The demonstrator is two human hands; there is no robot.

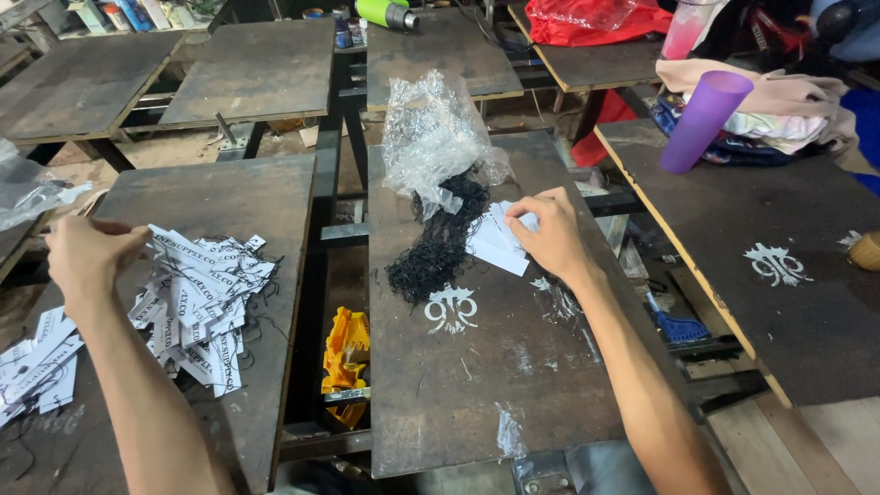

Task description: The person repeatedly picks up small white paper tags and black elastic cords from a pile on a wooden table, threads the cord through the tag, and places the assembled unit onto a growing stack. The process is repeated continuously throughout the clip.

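White paper tags under both hands at dark wooden boards.

Right hand (550, 236) presses fingers onto a small stack of tags (497, 240) beside black strings (440, 243); left hand (87, 252), fingers bunched together, touches the heap of tags (202, 298) on the left board (257, 197).

We see a dark worktop (513, 385) carrying black strings (440, 247), white tags (495, 243) and crumpled plastic (435, 137); the left worktop (257, 211) holds printed tags (202, 302).
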